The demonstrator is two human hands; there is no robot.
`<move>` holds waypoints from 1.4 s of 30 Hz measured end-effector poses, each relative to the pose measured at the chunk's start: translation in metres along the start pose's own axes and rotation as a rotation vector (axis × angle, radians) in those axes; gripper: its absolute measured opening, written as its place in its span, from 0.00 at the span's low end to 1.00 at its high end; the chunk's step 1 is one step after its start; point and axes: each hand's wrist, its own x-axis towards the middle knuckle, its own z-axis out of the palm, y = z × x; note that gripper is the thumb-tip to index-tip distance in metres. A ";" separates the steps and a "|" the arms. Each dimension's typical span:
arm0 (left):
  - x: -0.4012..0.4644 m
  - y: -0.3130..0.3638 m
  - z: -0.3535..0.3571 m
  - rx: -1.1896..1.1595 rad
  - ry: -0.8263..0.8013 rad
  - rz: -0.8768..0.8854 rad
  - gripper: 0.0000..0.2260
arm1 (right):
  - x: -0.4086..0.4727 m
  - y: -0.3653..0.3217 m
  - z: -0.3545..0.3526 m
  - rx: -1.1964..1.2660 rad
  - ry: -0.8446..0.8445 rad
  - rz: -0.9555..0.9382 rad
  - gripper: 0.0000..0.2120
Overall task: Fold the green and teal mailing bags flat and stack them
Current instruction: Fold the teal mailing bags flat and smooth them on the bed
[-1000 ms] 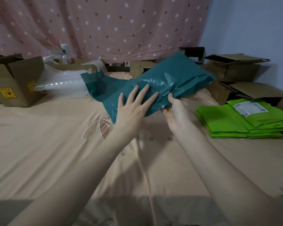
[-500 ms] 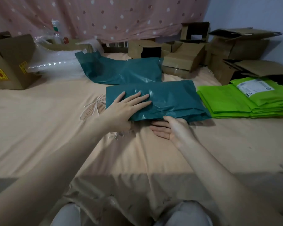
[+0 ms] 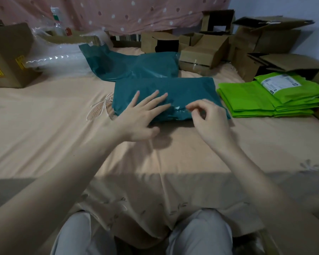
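The left hand (image 3: 142, 116) lies flat, fingers straight and spread, pressing the folded teal bag (image 3: 173, 92) onto the bedspread (image 3: 53, 126). The right hand (image 3: 208, 118) hovers at the bag's near edge, fingers loosely curled, pinching nothing that can be made out. The bag lies mid-bed, just beside the green stack (image 3: 256, 100) toward the right edge; unfolded teal bags (image 3: 133, 67) lie behind it. The slick plastic looks puffy, so the fold may spring open if the pressing hand lifts.
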 end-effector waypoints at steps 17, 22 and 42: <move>0.043 0.081 0.042 0.028 0.170 -0.105 0.26 | -0.016 0.058 -0.015 -0.618 -0.310 -0.112 0.23; 0.049 0.094 0.045 -0.052 0.085 -0.063 0.31 | -0.017 0.060 -0.016 -0.653 -0.343 -0.091 0.20; 0.044 0.098 0.058 -0.278 -0.177 -0.122 0.24 | -0.016 0.059 -0.017 -0.588 -0.552 0.022 0.25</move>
